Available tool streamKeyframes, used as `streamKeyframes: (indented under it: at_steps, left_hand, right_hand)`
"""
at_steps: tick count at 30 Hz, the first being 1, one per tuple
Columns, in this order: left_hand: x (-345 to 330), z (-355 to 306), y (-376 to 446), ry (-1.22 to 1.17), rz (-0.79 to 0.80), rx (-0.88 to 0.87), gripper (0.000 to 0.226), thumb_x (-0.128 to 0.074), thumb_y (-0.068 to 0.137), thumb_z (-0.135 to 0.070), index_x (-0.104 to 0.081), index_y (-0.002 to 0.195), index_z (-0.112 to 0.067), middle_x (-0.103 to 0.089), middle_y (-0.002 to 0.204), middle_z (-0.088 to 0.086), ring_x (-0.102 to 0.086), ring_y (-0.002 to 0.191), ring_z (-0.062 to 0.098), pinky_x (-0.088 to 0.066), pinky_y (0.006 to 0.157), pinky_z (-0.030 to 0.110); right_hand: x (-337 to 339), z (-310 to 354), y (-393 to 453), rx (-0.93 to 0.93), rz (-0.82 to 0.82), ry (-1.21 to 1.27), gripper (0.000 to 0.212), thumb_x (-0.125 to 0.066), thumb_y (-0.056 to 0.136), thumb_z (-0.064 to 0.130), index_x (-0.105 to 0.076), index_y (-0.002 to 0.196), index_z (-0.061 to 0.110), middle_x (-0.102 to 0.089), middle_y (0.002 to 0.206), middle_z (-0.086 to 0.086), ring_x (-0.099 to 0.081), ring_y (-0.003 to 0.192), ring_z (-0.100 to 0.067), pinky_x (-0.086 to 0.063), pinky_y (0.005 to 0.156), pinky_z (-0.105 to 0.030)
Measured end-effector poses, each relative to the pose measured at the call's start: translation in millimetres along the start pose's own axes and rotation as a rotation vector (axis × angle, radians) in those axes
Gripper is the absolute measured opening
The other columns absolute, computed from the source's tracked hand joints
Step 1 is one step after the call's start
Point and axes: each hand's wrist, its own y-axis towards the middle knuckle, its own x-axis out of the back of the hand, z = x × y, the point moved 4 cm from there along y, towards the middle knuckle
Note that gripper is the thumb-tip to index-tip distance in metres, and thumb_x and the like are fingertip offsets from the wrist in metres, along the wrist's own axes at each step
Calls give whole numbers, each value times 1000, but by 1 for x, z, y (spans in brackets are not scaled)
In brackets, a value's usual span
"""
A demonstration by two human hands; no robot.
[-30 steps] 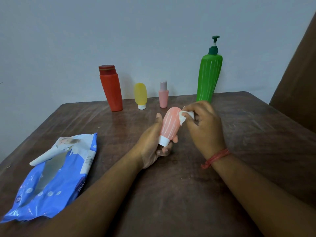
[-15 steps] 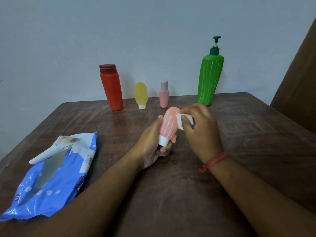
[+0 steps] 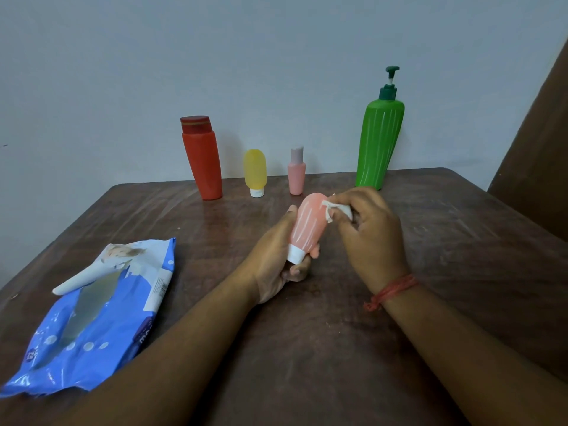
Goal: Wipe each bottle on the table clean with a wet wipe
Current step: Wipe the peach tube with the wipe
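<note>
My left hand (image 3: pixel 276 259) grips a salmon-pink squeeze bottle (image 3: pixel 307 226) by its white cap end, with the rounded end tilted up and away. My right hand (image 3: pixel 368 232) pinches a crumpled white wet wipe (image 3: pixel 336 209) against the bottle's upper right side. Along the wall stand a red bottle (image 3: pixel 203 161), a small yellow tube (image 3: pixel 255 172) on its white cap, a small pink bottle (image 3: pixel 296 173) and a tall green pump bottle (image 3: pixel 379 142).
A blue wet-wipe pack (image 3: pixel 92 321) lies at the left on the dark wooden table (image 3: pixel 338 333), its flap peeled open. A brown panel (image 3: pixel 541 142) rises at the right edge. A red thread circles my right wrist.
My right hand has slid the wipe up toward the bottle's rounded top. My left hand keeps the same hold on the bottle.
</note>
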Motion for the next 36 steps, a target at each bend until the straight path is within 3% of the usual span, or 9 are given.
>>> streamKeyframes:
  at_steps: [3, 7, 12, 15, 19, 23, 27, 31, 36]
  left_hand:
    - [2, 1, -1, -15, -8, 0, 60, -26, 104, -57, -56, 105, -5, -55, 70, 14, -28, 35, 14, -10, 47, 29]
    - [0, 0, -1, 24, 8, 18, 64, -25, 105, -57, -55, 98, -1, -56, 65, 11, -29, 34, 13, -15, 42, 24]
    - [1, 0, -2, 0, 8, 10, 62, -26, 104, -57, -56, 97, -3, -55, 68, 14, -29, 34, 14, -11, 45, 28]
    - [0, 0, -2, 46, 17, 8, 63, -27, 104, -57, -58, 95, -3, -56, 69, 15, -31, 36, 14, -15, 43, 25]
    - [-2, -2, -4, 34, 46, 33, 65, -24, 104, -56, -55, 90, -1, -56, 58, 8, -31, 33, 12, -15, 43, 26]
    - [-8, -4, -6, 150, 56, 9, 57, -24, 106, -52, -54, 103, -3, -58, 60, 9, -31, 36, 13, -20, 42, 24]
    - [-11, -5, -6, 197, 59, -22, 59, -21, 107, -51, -53, 93, -3, -57, 56, 8, -32, 36, 14, -22, 43, 24]
    - [-13, -4, -8, 263, 31, -10, 61, -16, 108, -46, -52, 87, -2, -51, 43, 0, -31, 35, 13, -22, 43, 24]
    - [-10, -2, -6, 212, -2, -35, 58, -19, 108, -42, -55, 87, -2, -56, 58, 12, -32, 38, 17, -21, 44, 23]
  right_hand:
    - [-4, 6, -6, 81, 43, -4, 14, -71, 84, -1, -74, 96, 7, -65, 97, -1, -57, 89, -4, -40, 82, -4]
    - [1, 0, -2, 22, -39, -10, 12, -71, 86, 0, -73, 94, 8, -65, 94, -1, -59, 86, -8, -48, 78, -19]
    - [-6, 12, -10, 150, 26, -49, 11, -69, 86, -4, -71, 94, 4, -63, 97, -6, -57, 90, -11, -43, 82, -14]
    - [0, 4, -2, 36, -60, -44, 12, -68, 87, -2, -72, 97, 5, -61, 98, -7, -56, 89, -11, -43, 81, -13]
    - [-6, 15, -9, 214, 64, -111, 17, -64, 87, -2, -72, 101, 2, -58, 99, -10, -55, 91, -16, -44, 81, -18]
    - [6, 7, 5, 109, -58, -112, 18, -63, 89, 0, -75, 102, 3, -59, 99, -10, -57, 93, -19, -48, 84, -23]
    - [-2, 23, -3, 345, 87, -188, 24, -54, 94, 9, -75, 103, 2, -62, 96, -11, -57, 90, -25, -48, 80, -31]
    - [4, 14, 6, 270, 34, -216, 19, -61, 89, -1, -75, 101, 4, -63, 94, -10, -58, 88, -28, -47, 81, -32]
    - [-4, 24, -3, 399, 180, -176, 26, -51, 89, 6, -74, 97, 2, -63, 93, -10, -55, 88, -24, -47, 79, -34]
